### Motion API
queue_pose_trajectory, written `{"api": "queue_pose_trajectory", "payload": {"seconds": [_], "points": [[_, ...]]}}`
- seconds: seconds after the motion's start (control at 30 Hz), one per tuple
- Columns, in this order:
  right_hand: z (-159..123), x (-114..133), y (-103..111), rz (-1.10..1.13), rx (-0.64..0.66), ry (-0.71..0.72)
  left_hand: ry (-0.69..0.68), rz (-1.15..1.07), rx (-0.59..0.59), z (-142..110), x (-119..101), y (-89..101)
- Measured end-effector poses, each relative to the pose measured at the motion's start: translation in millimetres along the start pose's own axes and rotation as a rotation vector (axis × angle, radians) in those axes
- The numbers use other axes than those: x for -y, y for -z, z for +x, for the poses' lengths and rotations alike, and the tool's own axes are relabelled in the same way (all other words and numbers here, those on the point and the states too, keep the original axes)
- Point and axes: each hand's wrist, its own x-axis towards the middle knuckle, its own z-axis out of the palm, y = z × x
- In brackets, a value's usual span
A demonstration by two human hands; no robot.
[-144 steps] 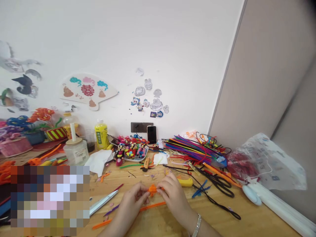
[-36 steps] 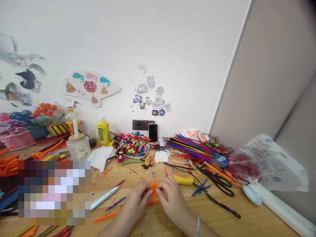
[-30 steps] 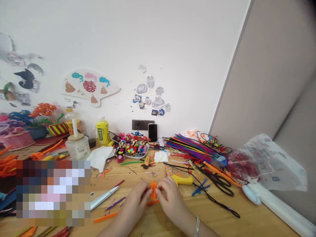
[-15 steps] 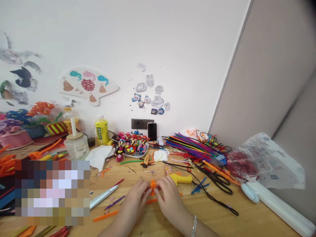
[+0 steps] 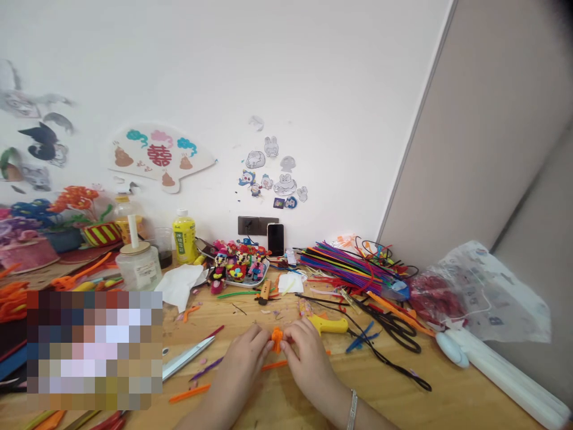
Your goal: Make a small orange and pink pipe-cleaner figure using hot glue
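Between my two hands is a small bunched piece of orange pipe cleaner, held above the front middle of the wooden table. My left hand pinches its left side with thumb and fingertips. From the right, my right hand pinches it the same way; a silvery bracelet circles that wrist. Beneath the hands a straight orange pipe cleaner lies across the tabletop, partly hidden by my left hand. Just beyond my right hand rests a yellow-handled glue gun, its front end partly covered by my fingers.
Scissors with pale blades lie left of my hands, black-handled scissors to the right. Farther back are a tray of small dolls, a heap of coloured pipe cleaners, a phone, a glass jar and a yellow bottle.
The hands and the orange piece stay almost in place, still pinched together. My left forearm has shifted slightly left. The rest of the table looks the same.
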Motion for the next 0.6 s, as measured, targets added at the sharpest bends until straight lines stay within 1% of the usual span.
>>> {"api": "queue_pose_trajectory", "payload": {"seconds": [0.17,0.37,0.6], "points": [[0.4,-0.7,-0.5,0.065,-0.005,-0.017,-0.019,0.08,0.01,-1.2,2.1,-5.6],[0.8,1.6,-0.1,0.094,0.0,-0.023,-0.021,0.06,-0.016,-2.0,3.9,-11.4],[1.7,4.5,0.5,0.117,-0.002,-0.051,-0.045,0.044,-0.055,-3.2,2.8,-12.7]]}}
